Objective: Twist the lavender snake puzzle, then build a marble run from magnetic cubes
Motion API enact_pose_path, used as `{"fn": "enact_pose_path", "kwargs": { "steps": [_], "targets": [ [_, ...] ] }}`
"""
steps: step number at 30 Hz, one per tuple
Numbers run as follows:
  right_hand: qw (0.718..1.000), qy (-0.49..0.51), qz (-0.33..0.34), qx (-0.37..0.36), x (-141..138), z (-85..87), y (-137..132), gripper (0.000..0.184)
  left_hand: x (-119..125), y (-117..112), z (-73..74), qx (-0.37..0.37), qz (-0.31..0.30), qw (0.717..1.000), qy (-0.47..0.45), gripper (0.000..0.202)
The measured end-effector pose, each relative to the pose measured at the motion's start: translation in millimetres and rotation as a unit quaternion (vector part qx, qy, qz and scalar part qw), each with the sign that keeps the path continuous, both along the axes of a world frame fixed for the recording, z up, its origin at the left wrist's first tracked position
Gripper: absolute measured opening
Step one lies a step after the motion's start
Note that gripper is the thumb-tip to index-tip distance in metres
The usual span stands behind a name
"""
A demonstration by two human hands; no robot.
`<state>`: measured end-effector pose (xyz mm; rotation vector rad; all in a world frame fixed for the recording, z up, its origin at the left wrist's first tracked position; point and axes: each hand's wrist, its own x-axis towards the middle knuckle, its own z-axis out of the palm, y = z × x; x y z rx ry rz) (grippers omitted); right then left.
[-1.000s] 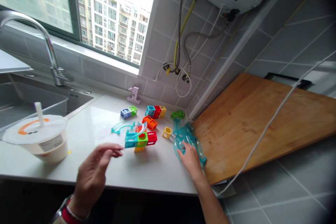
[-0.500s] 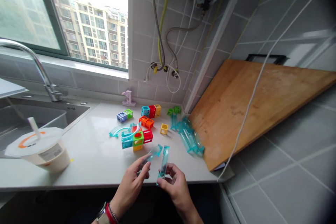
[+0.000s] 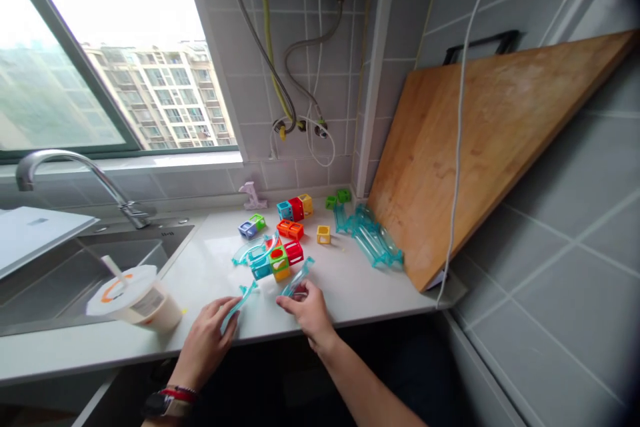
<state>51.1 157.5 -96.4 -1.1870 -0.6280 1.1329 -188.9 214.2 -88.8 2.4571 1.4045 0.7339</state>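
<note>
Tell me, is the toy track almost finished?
Not nearly, I'd guess. Done: one small cluster of coloured cubes stands together with a curved track on it. In hand: the left hand holds a clear blue track piece, the right hand a second track piece. Left: loose cubes and a pile of tracks lie unused on the counter.

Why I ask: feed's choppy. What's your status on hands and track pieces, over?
Left hand shut on teal track piece. Right hand shut on second teal track piece, near the coloured block stack. Cup left of hands, apart.
</note>
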Motion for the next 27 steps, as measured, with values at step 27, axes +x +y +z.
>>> {"fn": "enact_pose_path", "kwargs": {
  "steps": [27],
  "targets": [
    [0.984, -0.149, -0.032, -0.094, -15.7, 1.3, 46.4, 0.045, 82.4, 59.9, 91.5, 0.173, -0.144, 0.971, 0.075, 0.033]
  ]
}}
